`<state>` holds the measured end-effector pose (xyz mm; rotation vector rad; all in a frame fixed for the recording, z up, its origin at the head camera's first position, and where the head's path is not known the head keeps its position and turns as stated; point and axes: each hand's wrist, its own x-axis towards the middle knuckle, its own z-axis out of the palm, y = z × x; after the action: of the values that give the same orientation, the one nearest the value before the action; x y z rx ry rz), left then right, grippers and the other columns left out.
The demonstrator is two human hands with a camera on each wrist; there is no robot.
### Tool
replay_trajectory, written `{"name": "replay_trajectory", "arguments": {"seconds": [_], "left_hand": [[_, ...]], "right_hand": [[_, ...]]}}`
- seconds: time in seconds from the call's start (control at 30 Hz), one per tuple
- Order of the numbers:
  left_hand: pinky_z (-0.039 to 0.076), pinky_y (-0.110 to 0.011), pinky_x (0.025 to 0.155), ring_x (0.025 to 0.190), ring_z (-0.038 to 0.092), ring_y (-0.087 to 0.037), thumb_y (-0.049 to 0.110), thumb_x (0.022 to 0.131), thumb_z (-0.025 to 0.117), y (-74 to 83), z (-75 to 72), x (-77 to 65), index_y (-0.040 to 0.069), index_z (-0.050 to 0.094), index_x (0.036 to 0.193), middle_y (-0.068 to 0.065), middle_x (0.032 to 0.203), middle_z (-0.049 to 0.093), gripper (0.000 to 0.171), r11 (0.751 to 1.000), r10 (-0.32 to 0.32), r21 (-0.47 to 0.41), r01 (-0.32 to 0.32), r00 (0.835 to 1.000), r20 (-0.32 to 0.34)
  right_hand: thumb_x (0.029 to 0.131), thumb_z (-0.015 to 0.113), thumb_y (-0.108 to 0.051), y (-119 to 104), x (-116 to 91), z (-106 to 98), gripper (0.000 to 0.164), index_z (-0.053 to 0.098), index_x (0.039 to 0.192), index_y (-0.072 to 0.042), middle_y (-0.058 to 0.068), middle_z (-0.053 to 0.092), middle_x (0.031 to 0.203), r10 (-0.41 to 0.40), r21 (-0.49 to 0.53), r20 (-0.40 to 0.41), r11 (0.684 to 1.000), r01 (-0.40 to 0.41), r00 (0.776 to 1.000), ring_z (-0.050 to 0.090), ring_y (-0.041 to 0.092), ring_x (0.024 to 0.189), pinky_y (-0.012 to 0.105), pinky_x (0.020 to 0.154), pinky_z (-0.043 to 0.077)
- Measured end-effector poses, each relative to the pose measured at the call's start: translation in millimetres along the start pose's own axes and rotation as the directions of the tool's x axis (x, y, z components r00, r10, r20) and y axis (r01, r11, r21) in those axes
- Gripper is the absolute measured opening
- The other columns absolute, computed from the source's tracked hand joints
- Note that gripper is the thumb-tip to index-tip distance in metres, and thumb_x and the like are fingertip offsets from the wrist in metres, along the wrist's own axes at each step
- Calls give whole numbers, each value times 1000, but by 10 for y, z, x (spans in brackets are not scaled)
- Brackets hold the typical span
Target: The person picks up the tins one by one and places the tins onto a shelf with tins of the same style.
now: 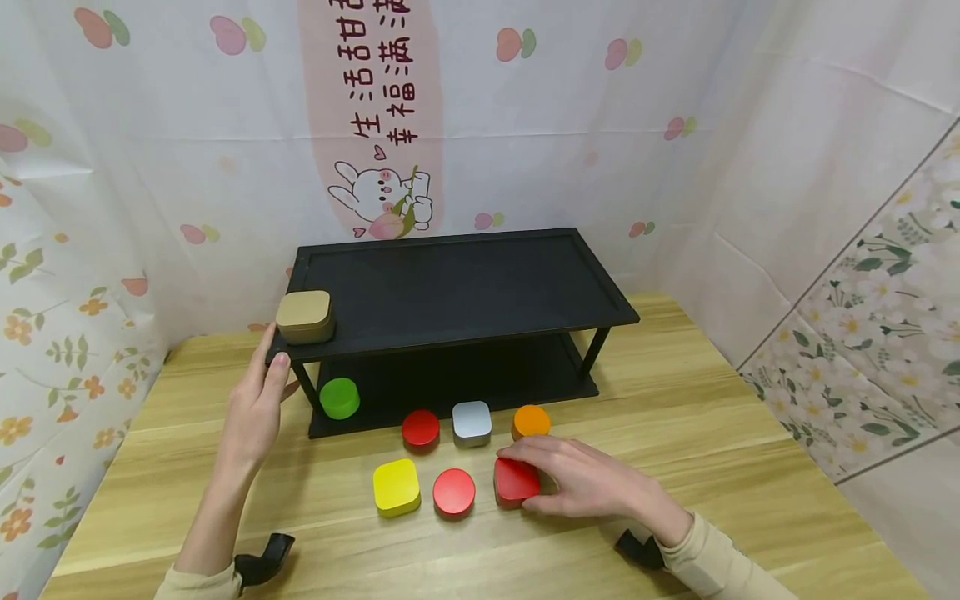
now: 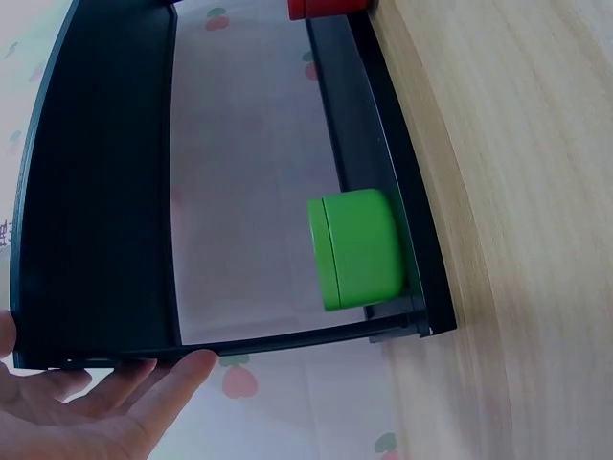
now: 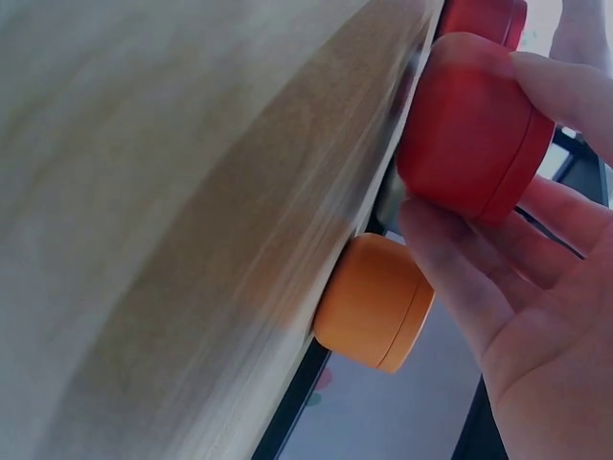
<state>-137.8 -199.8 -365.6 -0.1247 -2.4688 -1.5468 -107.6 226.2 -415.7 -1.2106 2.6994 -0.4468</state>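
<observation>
My left hand (image 1: 251, 412) grips the front left corner of a two-tier black shelf (image 1: 457, 287), its fingers along the side edge in the left wrist view. Near that corner, a beige lidded box (image 1: 305, 317) sits on the top tier. Below it, a green lidded box (image 2: 359, 251) stands at the lower tier's left end. My right hand (image 1: 577, 479) pinches a red rounded lidded box (image 3: 471, 129) between thumb and fingers, in front of the shelf. Whether this box touches the table cannot be told. Just behind the right hand is an orange lidded box (image 3: 375, 302).
Along the shelf's front stand a round red box (image 1: 421, 430) and a silver-grey box (image 1: 472, 423). Nearer, a yellow box (image 1: 397, 487) and another round red box (image 1: 453, 492) stand on the wooden table (image 1: 360, 558). Patterned curtains (image 1: 600, 125) hang behind and beside it.
</observation>
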Motion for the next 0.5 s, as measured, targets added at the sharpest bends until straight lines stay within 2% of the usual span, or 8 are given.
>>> {"name": "replay_trajectory", "arguments": {"seconds": [0.23,0.5], "left_hand": [[44,5,88,148,37,-48,37,114,30,-1,-9,-15,29,11,167,-11,173,17,57,1000,3,-11,-3,1000,6],[45,3,89,147,38,-46,38,114,30,-12,-6,-20,33,12,166,-10,173,20,55,999,36,-13,-36,999,11]], "right_hand": [[92,78,-34,-11,-2,-17,60,57,146,-20,-5,61,146,-6,-5,-18,1000,6,1000,59,17,133,38,109,56],[91,79,-34,-32,13,-66,60,58,145,-20,-3,63,144,-21,-25,-60,1000,19,998,61,18,130,39,108,57]]}}
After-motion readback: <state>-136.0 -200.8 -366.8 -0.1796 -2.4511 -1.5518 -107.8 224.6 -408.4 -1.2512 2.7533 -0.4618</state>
